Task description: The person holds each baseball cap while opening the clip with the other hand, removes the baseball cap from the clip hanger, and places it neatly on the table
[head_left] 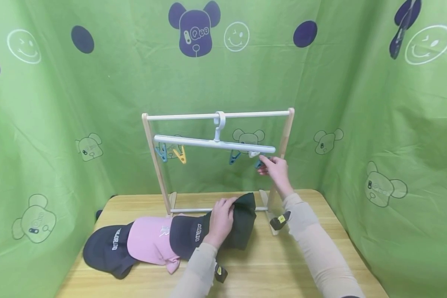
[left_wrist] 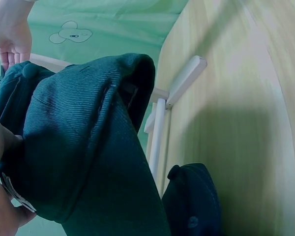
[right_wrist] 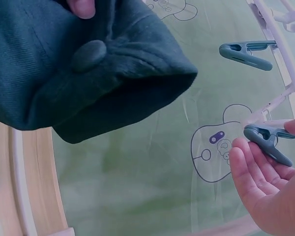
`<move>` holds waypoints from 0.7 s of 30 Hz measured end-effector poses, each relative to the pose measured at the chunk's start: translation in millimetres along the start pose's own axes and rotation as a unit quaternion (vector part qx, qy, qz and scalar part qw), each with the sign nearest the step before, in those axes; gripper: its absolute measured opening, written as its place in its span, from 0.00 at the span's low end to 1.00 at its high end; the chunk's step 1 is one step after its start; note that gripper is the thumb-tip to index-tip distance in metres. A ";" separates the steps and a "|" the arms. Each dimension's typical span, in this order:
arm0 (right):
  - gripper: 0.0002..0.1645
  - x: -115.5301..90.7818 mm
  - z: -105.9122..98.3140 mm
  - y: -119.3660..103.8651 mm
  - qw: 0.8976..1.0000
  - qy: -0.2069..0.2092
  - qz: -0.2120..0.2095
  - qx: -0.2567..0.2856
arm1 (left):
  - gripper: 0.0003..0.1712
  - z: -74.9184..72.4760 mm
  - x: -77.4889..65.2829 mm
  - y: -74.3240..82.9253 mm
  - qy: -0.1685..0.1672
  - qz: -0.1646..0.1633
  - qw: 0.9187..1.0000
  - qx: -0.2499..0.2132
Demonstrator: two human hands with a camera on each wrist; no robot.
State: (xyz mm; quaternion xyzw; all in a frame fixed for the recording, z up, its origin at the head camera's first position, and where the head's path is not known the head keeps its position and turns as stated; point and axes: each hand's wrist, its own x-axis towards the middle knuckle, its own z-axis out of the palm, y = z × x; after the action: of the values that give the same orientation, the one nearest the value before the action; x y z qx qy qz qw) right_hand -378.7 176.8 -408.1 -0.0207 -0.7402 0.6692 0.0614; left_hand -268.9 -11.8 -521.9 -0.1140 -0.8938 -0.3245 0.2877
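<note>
My left hand (head_left: 220, 219) grips a dark green cap (head_left: 243, 225), raised in front of the rack's right half. In the right wrist view the cap's opening faces downward and a round button (right_wrist: 89, 55) shows on its crown. My right hand (head_left: 277, 171) pinches a blue-green clip (right_wrist: 268, 142) near the right end of a white hanger (head_left: 216, 144). Thumb and fingers lie on the clip's two arms. The cap is apart from this clip. Another blue-green clip (head_left: 234, 157) hangs further left, and a yellow clip (head_left: 180, 155) and a blue clip (head_left: 162, 153) hang near the left end.
The hanger tilts down to the right from the white bar (head_left: 182, 117) of a wooden-sided rack (head_left: 154, 161). A black cap (head_left: 104, 248), a pink cap (head_left: 150, 238) and a navy cap (head_left: 186, 236) overlap in a row on the wooden table (head_left: 290, 265). Green curtains surround it.
</note>
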 end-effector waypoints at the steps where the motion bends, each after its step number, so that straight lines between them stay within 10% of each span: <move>1: 0.21 -0.3 -0.7 0.0 1.000 0.001 0.000 0.001 | 0.16 0.8 -0.3 -0.4 0.000 0.001 1.000 -0.001; 21: 0.23 -3.6 -14.3 7.5 1.000 0.011 0.001 0.000 | 0.16 11.4 -6.9 -0.6 0.001 0.007 1.000 0.006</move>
State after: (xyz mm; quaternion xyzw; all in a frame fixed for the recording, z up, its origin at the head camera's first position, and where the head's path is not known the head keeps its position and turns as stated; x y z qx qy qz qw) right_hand -373.8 191.2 -414.4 -0.0287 -0.7396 0.6689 0.0684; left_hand -268.7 -5.1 -533.4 -0.1181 -0.8946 -0.3177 0.2912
